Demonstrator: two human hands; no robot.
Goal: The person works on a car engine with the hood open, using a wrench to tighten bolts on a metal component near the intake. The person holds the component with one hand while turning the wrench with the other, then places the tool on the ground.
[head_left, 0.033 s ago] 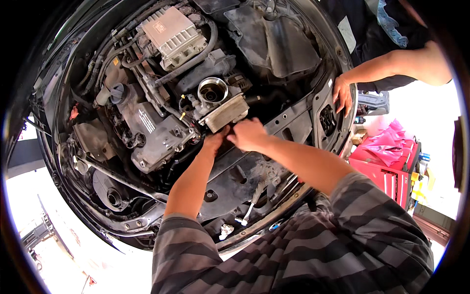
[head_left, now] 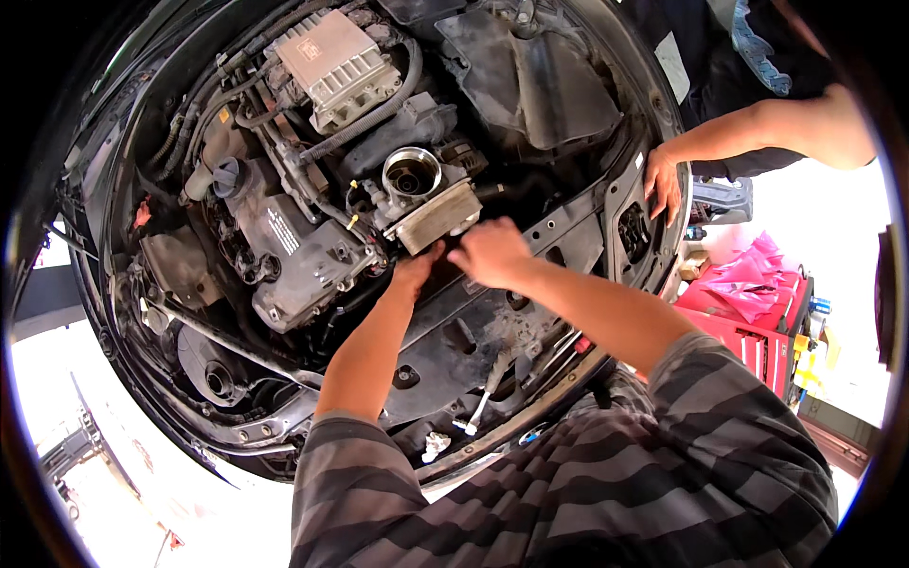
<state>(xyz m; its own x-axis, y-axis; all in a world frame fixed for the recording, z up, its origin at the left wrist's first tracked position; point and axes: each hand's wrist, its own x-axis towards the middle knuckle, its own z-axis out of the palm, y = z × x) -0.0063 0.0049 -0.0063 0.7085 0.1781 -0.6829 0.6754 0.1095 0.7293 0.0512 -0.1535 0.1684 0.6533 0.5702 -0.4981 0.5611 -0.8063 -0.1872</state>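
Both my hands work in the engine bay of a car, just in front of a flat, finned silver metal block [head_left: 436, 221]. Beside that block, a round metal housing [head_left: 412, 173] has its top uncovered. My left hand [head_left: 415, 270] reaches into the dark gap under the block's front edge, its fingertips hidden. My right hand [head_left: 492, 254] is slightly to the right of it, fingers curled in and a little blurred; whatever it may hold does not show. The black front panel [head_left: 426, 355] lies beneath my forearms.
A ratchet-like tool [head_left: 485, 402] and crumpled white paper [head_left: 436, 446] lie near the front edge. The black valve cover [head_left: 284, 237] is at left. Another person's hand [head_left: 663, 185] rests on the right fender. Beyond stands a red tool chest [head_left: 734, 331] with pink cloth [head_left: 748, 275] on it.
My right hand has shifted slightly to the right and up, widening the space to my left hand. The left hand has barely moved.
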